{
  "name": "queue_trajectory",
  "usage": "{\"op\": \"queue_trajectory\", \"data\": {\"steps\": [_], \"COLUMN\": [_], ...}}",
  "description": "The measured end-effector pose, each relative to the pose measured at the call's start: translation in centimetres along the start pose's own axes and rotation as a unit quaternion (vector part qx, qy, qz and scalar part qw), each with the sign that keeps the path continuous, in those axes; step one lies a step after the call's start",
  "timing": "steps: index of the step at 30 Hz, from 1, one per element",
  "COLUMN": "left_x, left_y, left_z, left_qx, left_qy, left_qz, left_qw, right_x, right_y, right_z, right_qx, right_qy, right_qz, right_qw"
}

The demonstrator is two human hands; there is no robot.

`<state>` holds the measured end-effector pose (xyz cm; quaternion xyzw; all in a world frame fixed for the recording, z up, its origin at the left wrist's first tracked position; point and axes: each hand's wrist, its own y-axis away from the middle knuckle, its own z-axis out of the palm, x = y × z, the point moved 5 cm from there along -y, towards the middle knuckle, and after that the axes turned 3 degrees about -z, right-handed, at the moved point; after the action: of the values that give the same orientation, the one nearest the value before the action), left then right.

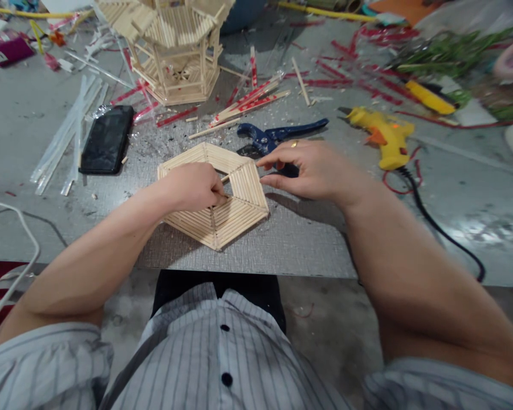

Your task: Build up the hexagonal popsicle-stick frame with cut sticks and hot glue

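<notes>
A flat hexagon made of thin wooden sticks [243,196] lies on the grey table in front of me. My left hand [194,185] rests on its middle, fingers pinched on a short wooden stick at the centre gap. My right hand [308,171], with a ring on one finger, sits at the hexagon's right corner, thumb and forefinger touching its edge, fingers apart and holding nothing. Blue pliers [277,135] lie just behind my right hand.
A wooden stick pavilion [171,45] stands at the back. A black phone [106,139] and clear glue sticks [68,134] lie left. A yellow glue gun [385,136] with black cord lies right. Loose sticks and red wrappers [248,99] litter the table. The table edge is near my lap.
</notes>
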<state>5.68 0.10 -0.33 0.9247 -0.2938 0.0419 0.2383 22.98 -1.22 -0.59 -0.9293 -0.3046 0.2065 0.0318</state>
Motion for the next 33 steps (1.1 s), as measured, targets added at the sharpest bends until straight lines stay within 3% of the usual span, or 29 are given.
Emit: {"op": "queue_trajectory", "data": {"steps": [28,33], "left_x": [-0.35,-0.87], "left_y": [-0.06,0.38], "left_z": [0.23,-0.43], "left_qx": [0.003,0.003], "left_qy": [-0.002,0.055], "left_qz": [0.004,0.013], "left_qw": [1.000,0.998], "right_x": [0.46,0.02], "right_y": [0.15,0.06], "right_z": [0.25,0.48], "right_qx": [0.019,0.048], "right_qy": [-0.003,0.007], "right_qz": [-0.011,-0.032], "right_qw": [1.000,0.998]}}
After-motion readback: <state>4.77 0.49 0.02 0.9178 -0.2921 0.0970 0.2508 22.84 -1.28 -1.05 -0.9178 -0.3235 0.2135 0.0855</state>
